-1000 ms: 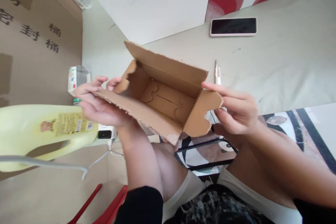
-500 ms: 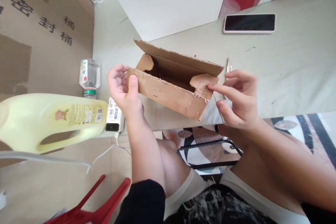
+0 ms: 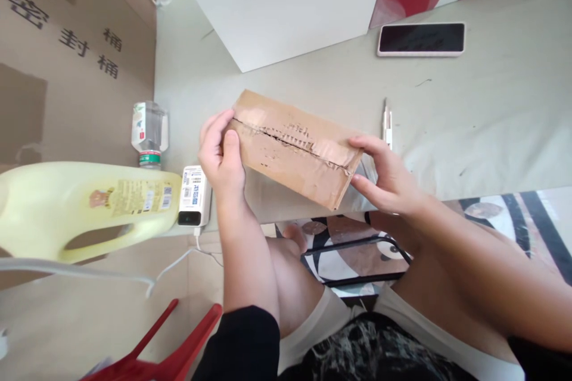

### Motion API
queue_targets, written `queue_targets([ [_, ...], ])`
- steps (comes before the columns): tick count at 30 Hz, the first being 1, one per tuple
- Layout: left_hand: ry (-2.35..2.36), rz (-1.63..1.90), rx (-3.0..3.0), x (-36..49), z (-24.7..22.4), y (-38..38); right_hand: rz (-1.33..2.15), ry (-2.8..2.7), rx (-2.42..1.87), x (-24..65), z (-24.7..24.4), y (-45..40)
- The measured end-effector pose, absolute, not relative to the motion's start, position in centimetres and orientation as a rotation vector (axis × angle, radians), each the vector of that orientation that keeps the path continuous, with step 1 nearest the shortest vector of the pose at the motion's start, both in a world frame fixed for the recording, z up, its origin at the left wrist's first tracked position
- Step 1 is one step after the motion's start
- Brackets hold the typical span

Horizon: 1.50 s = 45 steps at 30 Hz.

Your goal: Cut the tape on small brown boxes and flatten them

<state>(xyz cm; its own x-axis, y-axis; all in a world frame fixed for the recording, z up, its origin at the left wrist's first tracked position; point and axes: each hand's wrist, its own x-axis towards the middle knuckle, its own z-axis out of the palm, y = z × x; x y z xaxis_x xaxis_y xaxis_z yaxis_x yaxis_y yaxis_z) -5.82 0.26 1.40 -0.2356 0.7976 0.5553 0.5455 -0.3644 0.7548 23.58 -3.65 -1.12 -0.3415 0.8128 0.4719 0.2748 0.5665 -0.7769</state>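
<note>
Between my two hands is a small brown cardboard box (image 3: pixel 286 172), tilted, its top flaps folded down so their torn edges meet along a ragged seam. My left hand (image 3: pixel 223 152) grips its left end, thumb on the near side and fingers at the far side. At the right end, my right hand (image 3: pixel 382 175) pinches the box with the index finger near the seam and the thumb lower down. The inside of the box is hidden. Just beyond my right hand, a slim white-and-metal pen-like tool (image 3: pixel 386 125) lies on the table.
A phone (image 3: pixel 420 39) lies at the back right, by a large white box (image 3: pixel 290 6). To the left are a clear bottle (image 3: pixel 151 131), a pale yellow jug (image 3: pixel 89 208), a white device (image 3: pixel 195 196) with a cable, and a big carton (image 3: pixel 80 101). A red chair (image 3: pixel 179 351) stands lower left.
The box's raised far flap and right inner flap have been folded in, so the opening is covered. My right hand has moved from the inner flap to grip the right end.
</note>
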Motion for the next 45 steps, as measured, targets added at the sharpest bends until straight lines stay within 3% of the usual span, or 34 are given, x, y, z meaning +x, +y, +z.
queue_targets([
  [18, 1.635, 1.693, 1.607, -5.7, 1.3, 0.5, 0.800, -1.855, -0.892, 23.4, -2.6, -3.5],
  [25, 1.680, 2.034, 0.897, -5.7, 2.2, 0.9, 1.059, -1.874, -1.206, 23.6, -2.8, -2.7],
  [29, 1.649, 2.052, 0.767, -6.3, 1.5, 1.2, 1.087, -2.048, -0.949, 23.2, -2.1, -2.7],
  [33, 1.494, 1.809, 0.725, -5.6, -0.1, 1.2, 0.946, -2.026, -0.782, 22.6, -2.1, -3.0],
  [39, 1.354, 1.275, 0.616, -3.2, -0.8, 0.8, 0.912, -1.923, -0.900, 23.1, -1.7, -2.8],
  [45, 1.268, 1.019, 0.733, -3.1, -1.4, 0.3, 0.792, -1.953, -0.945, 24.0, -0.8, -2.7],
])
